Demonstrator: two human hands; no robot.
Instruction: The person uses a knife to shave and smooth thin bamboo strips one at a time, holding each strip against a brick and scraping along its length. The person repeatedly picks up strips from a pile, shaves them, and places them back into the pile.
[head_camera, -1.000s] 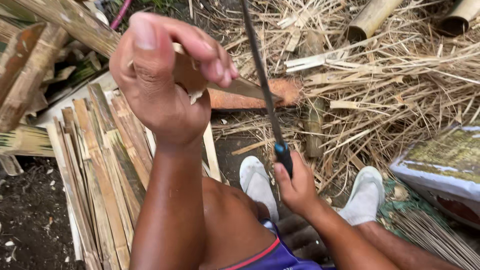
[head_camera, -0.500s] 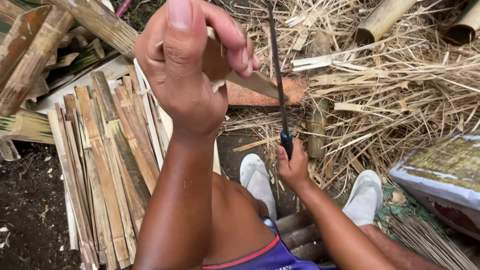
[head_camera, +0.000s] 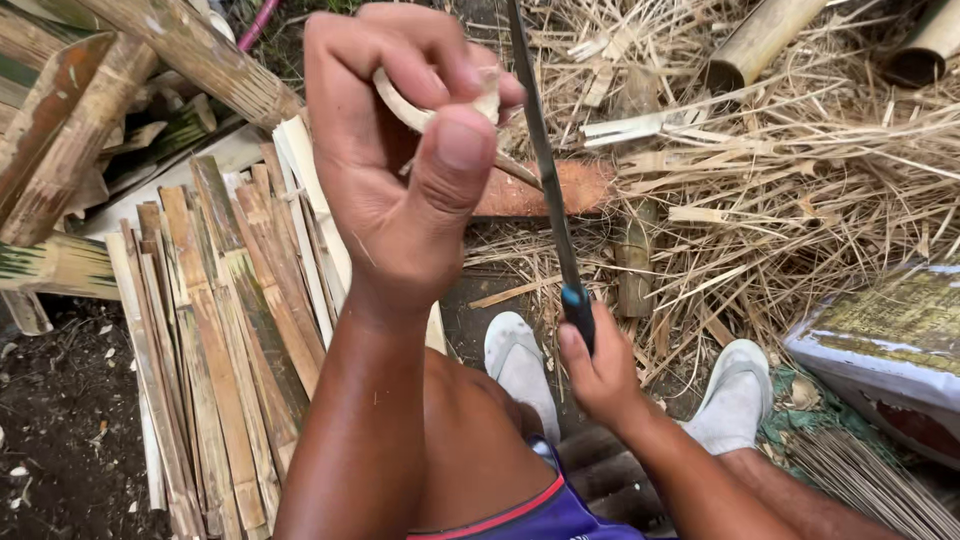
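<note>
Currently left hand (head_camera: 400, 190) raised close to face, thumb and fingers pinching pale bamboo strip (head_camera: 400, 105) for control. Right hand (head_camera: 600, 365) fisted round knife (head_camera: 545, 170) handle, blade upright against strip. Split slats (head_camera: 210, 330) stacked at left.

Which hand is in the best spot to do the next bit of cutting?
Probably the right hand. It grips the knife by its handle, with the blade up against the thin bamboo strip. The left hand is busy pinching that strip, so it looks better placed for steadying.
</note>
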